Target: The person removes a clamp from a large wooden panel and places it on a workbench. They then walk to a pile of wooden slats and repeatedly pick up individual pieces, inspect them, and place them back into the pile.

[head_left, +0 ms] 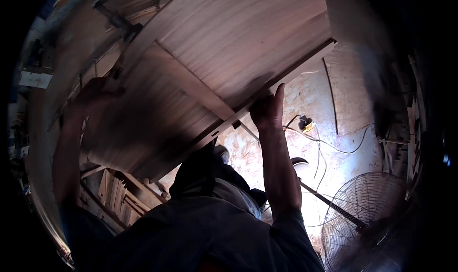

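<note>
A large wooden panel point(248, 38) slants across the middle of the view, tilted up to the right. A crosspiece point(193, 83) runs over its face, and the long near edge has a small slot in it. My right hand point(268, 110) grips that near edge, thumb pointing up along the outside and fingers hidden behind the wood. On the panel's far left edge lies my left hand point(98, 96), its fingers reaching over the border; it is dim and a little blurred. Both hands appear to bear the panel in front of my body.
A round wire-cage fan point(362, 210) stands at the lower right. A cable runs over the stained floor point(243, 150) from a yellow-and-black electrical block point(307, 124). Wood strips point(119, 195) are stacked at the lower left. A dark clamp-like bar point(121, 26) lies beyond the panel.
</note>
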Available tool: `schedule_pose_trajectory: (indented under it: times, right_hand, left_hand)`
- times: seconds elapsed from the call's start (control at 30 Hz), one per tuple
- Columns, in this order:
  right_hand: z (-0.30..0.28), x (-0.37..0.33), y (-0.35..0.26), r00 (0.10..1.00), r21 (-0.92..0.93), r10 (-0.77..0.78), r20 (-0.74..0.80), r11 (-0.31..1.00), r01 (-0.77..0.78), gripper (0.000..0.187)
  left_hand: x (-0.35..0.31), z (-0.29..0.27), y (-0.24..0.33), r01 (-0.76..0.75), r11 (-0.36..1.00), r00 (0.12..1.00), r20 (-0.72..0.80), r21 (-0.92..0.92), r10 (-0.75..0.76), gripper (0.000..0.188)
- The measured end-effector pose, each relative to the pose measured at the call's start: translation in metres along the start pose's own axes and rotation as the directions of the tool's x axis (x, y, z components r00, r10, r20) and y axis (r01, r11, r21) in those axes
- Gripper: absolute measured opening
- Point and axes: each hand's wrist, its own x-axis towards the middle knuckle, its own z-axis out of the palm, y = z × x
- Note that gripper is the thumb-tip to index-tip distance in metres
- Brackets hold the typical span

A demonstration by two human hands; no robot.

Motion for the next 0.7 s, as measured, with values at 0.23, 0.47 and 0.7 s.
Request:
schedule_pose_trajectory:
  times: [0.23,0.47,0.7]
  right_hand:
    - [0.101,0.119,-0.058,0.982,-0.137,-0.130,0.135,0.979,0.148,0.091]
    - [0.152,0.230,-0.118,0.985,-0.068,-0.155,0.082,0.985,0.161,0.093]
    - [0.070,0.288,-0.114,0.724,0.290,-0.372,0.581,0.926,0.243,0.055]
  left_hand:
    - [0.066,-0.053,0.000,-0.243,0.776,0.961,-0.037,-0.582,0.274,0.040]
    - [0.116,-0.050,0.050,-0.462,0.813,0.887,-0.186,-0.354,0.423,0.023]
    - [0.165,-0.021,0.089,-0.681,0.600,0.577,-0.196,0.421,0.793,0.037]
